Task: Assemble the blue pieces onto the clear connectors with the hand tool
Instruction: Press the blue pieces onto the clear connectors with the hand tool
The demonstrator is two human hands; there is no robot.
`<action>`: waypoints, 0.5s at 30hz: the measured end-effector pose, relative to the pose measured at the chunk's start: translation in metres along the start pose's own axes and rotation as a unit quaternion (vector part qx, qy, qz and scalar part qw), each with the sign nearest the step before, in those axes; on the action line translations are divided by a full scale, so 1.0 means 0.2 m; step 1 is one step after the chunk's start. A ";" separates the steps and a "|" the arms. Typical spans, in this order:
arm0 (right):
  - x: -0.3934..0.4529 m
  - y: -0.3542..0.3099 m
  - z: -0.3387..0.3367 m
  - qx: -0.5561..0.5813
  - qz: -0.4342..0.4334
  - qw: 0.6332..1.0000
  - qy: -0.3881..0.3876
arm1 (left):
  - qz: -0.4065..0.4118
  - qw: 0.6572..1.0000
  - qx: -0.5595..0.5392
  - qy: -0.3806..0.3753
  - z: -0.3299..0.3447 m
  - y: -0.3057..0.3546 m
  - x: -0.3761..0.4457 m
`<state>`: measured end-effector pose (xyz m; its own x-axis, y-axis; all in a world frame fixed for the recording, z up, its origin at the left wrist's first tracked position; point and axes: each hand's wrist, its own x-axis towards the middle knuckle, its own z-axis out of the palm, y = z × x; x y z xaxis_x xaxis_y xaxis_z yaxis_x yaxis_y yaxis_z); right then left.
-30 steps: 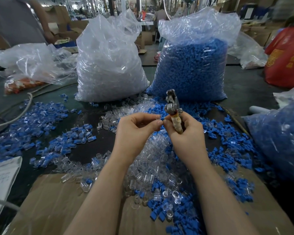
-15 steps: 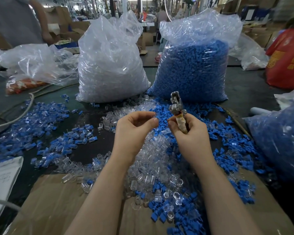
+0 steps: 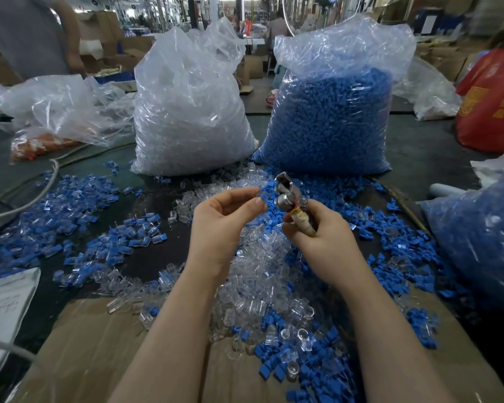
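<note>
My right hand [image 3: 325,238] grips the hand tool [image 3: 287,191] by its tan handle, metal head pointing up and away. My left hand [image 3: 223,225] is just left of the tool head, thumb and forefinger pinching a small connector piece [image 3: 259,195] that is blurred and mostly hidden. Loose clear connectors [image 3: 253,277] are heaped on the table under both hands. Loose blue pieces [image 3: 396,242] lie scattered to the right and in front. Joined blue-and-clear pieces [image 3: 41,216] are spread over the table at the left.
A big bag of clear connectors [image 3: 186,112] and a big bag of blue pieces [image 3: 329,117] stand behind the piles. Another blue-filled bag [image 3: 483,242] sits at the right, cardboard [image 3: 99,344] lies near me, and a cable [image 3: 26,193] and paper [image 3: 3,301] are at the left. A person [image 3: 26,30] stands at the back left.
My hands were together at the tool's handle; my left hand has drawn away to the left with the pinched piece. The tool has tilted slightly left.
</note>
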<state>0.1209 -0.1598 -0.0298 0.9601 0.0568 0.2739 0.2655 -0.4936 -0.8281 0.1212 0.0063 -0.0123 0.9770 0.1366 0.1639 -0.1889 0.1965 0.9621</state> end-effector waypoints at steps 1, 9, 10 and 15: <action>0.00 0.00 0.00 -0.011 -0.001 1.000 -0.010 | 0.008 1.000 0.007 -0.001 0.00 0.00 0.00; 0.00 0.00 0.01 -0.040 0.003 0.998 -0.051 | 0.093 0.992 0.084 -0.019 -0.01 0.01 0.01; 0.00 0.00 0.01 -0.040 0.004 0.998 -0.053 | 0.100 0.990 0.095 -0.024 -0.01 0.01 0.01; 0.00 0.00 0.01 -0.060 0.003 0.996 -0.061 | 0.114 0.986 0.118 -0.041 -0.02 0.00 0.02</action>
<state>0.1209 -0.1582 -0.0313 0.9671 0.1554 0.2016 0.2545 -0.5938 -0.7633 0.1237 0.0112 -0.0128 0.9180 0.0712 0.3903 -0.3864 -0.0627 0.9202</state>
